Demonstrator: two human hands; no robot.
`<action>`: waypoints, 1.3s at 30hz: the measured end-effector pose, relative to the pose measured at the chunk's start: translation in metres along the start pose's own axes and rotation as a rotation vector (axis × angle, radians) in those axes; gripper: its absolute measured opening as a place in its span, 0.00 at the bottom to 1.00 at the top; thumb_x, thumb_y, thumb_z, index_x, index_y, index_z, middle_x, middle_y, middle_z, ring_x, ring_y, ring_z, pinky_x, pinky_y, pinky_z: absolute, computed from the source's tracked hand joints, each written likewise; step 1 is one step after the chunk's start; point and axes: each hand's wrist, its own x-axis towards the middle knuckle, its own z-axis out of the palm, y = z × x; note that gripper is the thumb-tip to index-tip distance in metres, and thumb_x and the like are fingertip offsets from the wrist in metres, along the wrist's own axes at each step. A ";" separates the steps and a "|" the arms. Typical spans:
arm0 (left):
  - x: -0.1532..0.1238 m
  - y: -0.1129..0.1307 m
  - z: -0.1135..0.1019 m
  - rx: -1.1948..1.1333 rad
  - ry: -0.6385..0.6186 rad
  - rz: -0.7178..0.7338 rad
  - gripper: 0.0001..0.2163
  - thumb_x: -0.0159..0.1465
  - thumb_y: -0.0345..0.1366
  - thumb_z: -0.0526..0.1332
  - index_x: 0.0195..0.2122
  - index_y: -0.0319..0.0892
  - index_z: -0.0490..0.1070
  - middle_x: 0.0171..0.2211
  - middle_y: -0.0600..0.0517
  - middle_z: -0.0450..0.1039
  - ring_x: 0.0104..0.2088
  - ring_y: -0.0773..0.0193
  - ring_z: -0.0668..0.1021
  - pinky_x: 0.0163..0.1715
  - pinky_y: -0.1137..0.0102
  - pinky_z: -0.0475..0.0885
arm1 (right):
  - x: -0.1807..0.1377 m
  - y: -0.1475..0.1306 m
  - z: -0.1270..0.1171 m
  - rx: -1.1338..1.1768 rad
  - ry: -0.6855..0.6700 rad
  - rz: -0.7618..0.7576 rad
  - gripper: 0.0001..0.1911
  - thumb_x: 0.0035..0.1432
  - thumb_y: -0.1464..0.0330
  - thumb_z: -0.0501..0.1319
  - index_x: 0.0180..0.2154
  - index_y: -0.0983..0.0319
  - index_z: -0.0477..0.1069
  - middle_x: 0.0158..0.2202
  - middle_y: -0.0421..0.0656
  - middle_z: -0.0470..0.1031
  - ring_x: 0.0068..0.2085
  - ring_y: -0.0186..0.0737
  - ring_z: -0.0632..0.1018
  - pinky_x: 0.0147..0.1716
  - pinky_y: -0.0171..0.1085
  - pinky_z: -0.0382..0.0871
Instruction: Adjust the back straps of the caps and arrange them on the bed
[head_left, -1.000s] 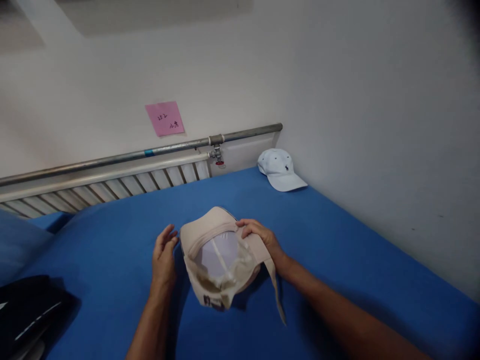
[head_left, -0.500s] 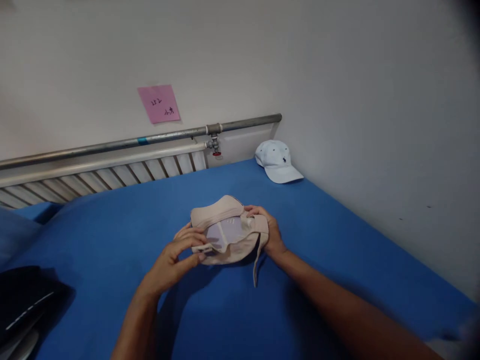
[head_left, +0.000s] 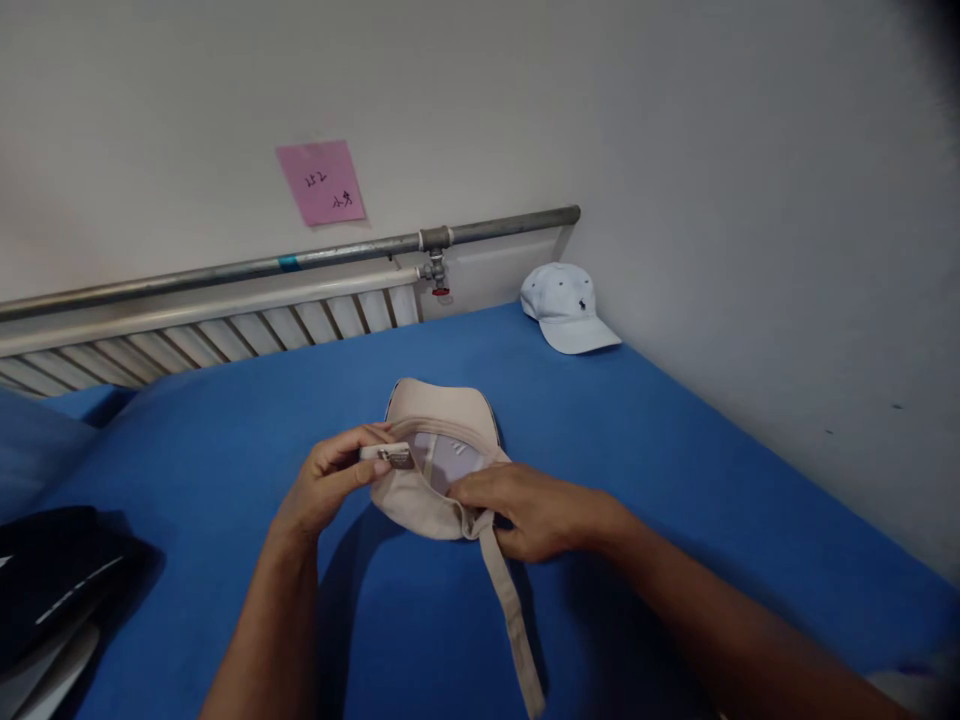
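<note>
A beige baseball cap (head_left: 420,503) is held above the blue sheet with its inside facing me and its brim pointing away. My left hand (head_left: 330,480) pinches the short strap end with the metal buckle (head_left: 395,456) between thumb and fingers. At the cap's right rear edge my right hand (head_left: 536,505) is closed, its fingers reaching over the rim into the crown. From beside those fingers the long loose strap (head_left: 508,605) hangs down toward me. The right thumb is partly hidden.
A light blue cap (head_left: 568,305) rests in the far right corner of the blue-covered bed (head_left: 300,400). Dark caps (head_left: 67,570) lie at the left edge. Behind are a white radiator (head_left: 262,335), a metal pipe (head_left: 330,257) and a pink note (head_left: 322,185) on the wall.
The cap has turned so its brim points farther away. My right hand has shifted from the cap's side to its rear edge. The strap now hangs out long, and the left fingers pinch the buckle end.
</note>
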 end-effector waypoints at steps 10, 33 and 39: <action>-0.008 -0.010 -0.004 0.066 0.044 -0.201 0.09 0.58 0.41 0.66 0.33 0.41 0.76 0.26 0.55 0.71 0.27 0.69 0.70 0.28 0.76 0.64 | -0.004 -0.003 -0.011 -0.061 0.254 -0.176 0.15 0.51 0.75 0.61 0.44 0.62 0.74 0.47 0.47 0.76 0.50 0.44 0.74 0.53 0.45 0.60; -0.020 -0.015 -0.007 -0.372 -0.098 -0.307 0.12 0.49 0.41 0.71 0.29 0.38 0.79 0.29 0.50 0.75 0.27 0.69 0.74 0.27 0.76 0.66 | 0.029 -0.048 0.012 0.669 0.240 0.276 0.06 0.57 0.66 0.59 0.33 0.62 0.72 0.21 0.35 0.65 0.21 0.28 0.68 0.22 0.29 0.64; -0.023 -0.021 -0.007 -0.533 -0.032 -0.353 0.13 0.44 0.39 0.74 0.27 0.39 0.77 0.23 0.52 0.76 0.20 0.70 0.74 0.20 0.77 0.64 | 0.041 -0.036 0.034 1.037 0.397 0.466 0.12 0.47 0.64 0.67 0.29 0.62 0.67 0.22 0.35 0.70 0.18 0.26 0.67 0.16 0.28 0.64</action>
